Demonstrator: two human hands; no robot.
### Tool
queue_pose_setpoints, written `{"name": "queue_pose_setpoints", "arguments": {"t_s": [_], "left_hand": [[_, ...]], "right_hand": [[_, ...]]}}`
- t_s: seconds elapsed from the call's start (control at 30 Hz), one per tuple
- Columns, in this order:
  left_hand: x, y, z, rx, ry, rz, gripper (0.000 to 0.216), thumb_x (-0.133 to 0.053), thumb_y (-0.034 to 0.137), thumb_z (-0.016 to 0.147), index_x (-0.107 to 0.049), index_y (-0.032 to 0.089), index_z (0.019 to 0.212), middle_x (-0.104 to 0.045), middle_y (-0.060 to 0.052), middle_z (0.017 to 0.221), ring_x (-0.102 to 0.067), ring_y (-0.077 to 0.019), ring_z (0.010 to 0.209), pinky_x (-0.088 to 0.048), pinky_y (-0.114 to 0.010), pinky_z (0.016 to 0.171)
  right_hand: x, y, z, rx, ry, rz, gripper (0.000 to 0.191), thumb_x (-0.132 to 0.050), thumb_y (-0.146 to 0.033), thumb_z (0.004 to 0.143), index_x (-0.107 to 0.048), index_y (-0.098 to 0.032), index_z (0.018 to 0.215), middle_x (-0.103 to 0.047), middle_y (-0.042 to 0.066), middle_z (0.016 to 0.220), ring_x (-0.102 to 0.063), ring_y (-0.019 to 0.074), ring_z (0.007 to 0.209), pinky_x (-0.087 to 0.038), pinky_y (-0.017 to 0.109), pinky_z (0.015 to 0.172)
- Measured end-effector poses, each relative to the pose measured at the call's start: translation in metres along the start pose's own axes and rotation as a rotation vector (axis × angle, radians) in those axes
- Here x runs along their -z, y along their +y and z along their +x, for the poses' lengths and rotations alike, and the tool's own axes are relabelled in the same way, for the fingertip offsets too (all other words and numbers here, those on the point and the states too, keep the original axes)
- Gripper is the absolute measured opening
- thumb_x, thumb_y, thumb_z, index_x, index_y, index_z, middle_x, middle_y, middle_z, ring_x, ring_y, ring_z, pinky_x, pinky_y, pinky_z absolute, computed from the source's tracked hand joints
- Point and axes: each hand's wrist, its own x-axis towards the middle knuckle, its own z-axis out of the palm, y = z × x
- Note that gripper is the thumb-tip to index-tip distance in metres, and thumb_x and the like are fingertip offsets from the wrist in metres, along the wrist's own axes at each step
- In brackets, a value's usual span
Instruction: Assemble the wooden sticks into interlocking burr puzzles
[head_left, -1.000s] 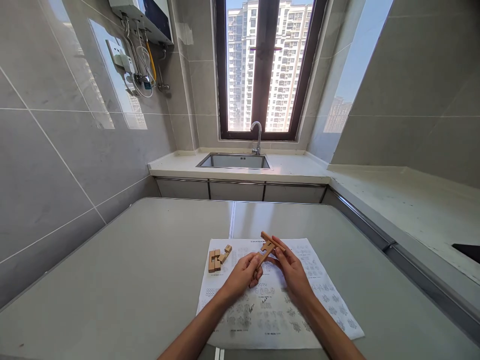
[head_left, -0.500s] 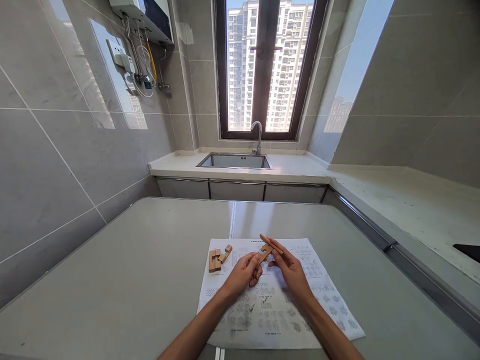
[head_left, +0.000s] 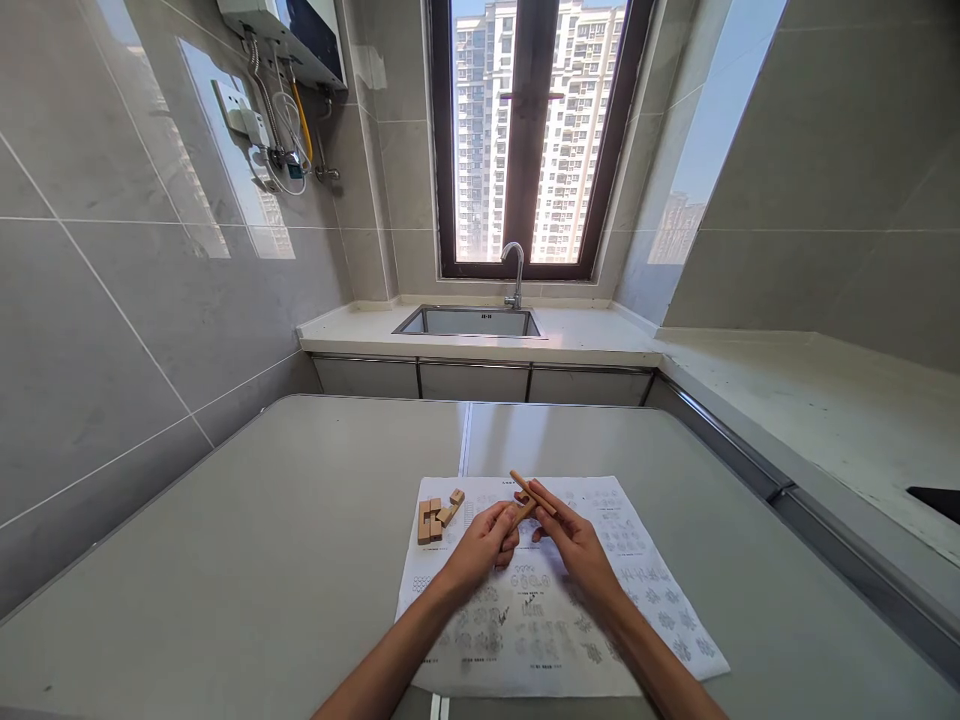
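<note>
Two slim light-brown wooden puzzle sticks (head_left: pixel 527 494), crossed over one another, sit pinched between a person's two bare hands just above a white printed instruction sheet (head_left: pixel 555 620). The left hand (head_left: pixel 486 542) closes its fingertips on the lower end of the crossed sticks; the right hand (head_left: pixel 568 532) grips them from the other side, thumb and forefinger tight along the upper stick. Both hands hold the same small assembly, raised slightly off the paper at its far half. To the left of the hands, at the sheet's far-left corner, a cluster of short pale wooden blocks (head_left: pixel 435 517) lies loose, well apart from the fingers. The sheet, covered in rows of small diagrams, rests on a smooth grey table (head_left: pixel 247 540) with a seam running down its middle. Beyond the table, a stainless-steel sink (head_left: pixel 469 322) with a curved chrome tap (head_left: pixel 516 272) stands under a dark-framed window (head_left: pixel 530 140), through which high-rise towers show. Grey tiled walls close the room on both sides.
</note>
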Motion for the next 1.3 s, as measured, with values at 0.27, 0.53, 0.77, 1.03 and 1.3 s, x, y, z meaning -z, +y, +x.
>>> {"name": "queue_pose_setpoints", "arguments": {"t_s": [0.27, 0.53, 0.77, 1.03, 1.3], "left_hand": [[0.002, 0.0, -0.001, 0.013, -0.019, -0.004, 0.05, -0.06, 0.066, 0.091, -0.053, 0.019, 0.109, -0.031, 0.011, 0.064, -0.023, -0.0065, 0.048, -0.019, -0.023, 0.049], [0.007, -0.007, 0.003, -0.029, -0.033, -0.003, 0.051, -0.058, 0.065, 0.094, -0.053, 0.018, 0.114, -0.028, 0.01, 0.065, -0.02, -0.0072, 0.05, -0.017, -0.025, 0.048], [0.008, -0.009, 0.004, 0.01, -0.006, 0.001, 0.049, -0.057, 0.068, 0.092, -0.049, 0.021, 0.105, -0.029, 0.011, 0.066, -0.02, -0.0069, 0.051, -0.018, -0.023, 0.048], [0.004, -0.003, 0.0, -0.049, 0.023, 0.132, 0.05, -0.051, 0.067, 0.096, -0.051, 0.018, 0.106, -0.036, 0.009, 0.065, -0.026, -0.0085, 0.053, -0.024, -0.023, 0.05], [-0.002, 0.001, -0.003, -0.106, -0.044, 0.074, 0.046, -0.052, 0.062, 0.098, -0.05, 0.02, 0.117, -0.03, 0.011, 0.065, -0.023, -0.0077, 0.051, -0.021, -0.022, 0.048]], "right_hand": [[-0.003, -0.002, -0.002, -0.004, -0.033, 0.025, 0.054, -0.073, -0.054, 0.086, -0.068, -0.032, 0.135, -0.07, 0.006, 0.134, -0.069, 0.0237, 0.091, -0.055, 0.042, 0.092], [-0.007, 0.005, -0.003, -0.009, -0.103, 0.001, 0.05, -0.072, -0.052, 0.088, -0.069, -0.032, 0.134, -0.074, 0.004, 0.127, -0.07, 0.0247, 0.095, -0.053, 0.045, 0.099], [-0.014, -0.004, -0.004, 0.046, -0.166, 0.027, 0.048, -0.074, -0.051, 0.087, -0.07, -0.032, 0.132, -0.065, 0.004, 0.143, -0.055, 0.0274, 0.135, -0.03, 0.046, 0.123], [-0.016, -0.011, -0.007, 0.068, -0.198, 0.032, 0.047, -0.075, -0.052, 0.087, -0.071, -0.032, 0.13, -0.067, 0.005, 0.14, -0.05, 0.0299, 0.141, -0.028, 0.051, 0.124], [-0.01, -0.003, -0.004, 0.103, -0.191, 0.045, 0.042, -0.073, -0.05, 0.09, -0.072, -0.033, 0.129, -0.059, 0.004, 0.149, -0.047, 0.0325, 0.143, -0.031, 0.054, 0.122]]}}
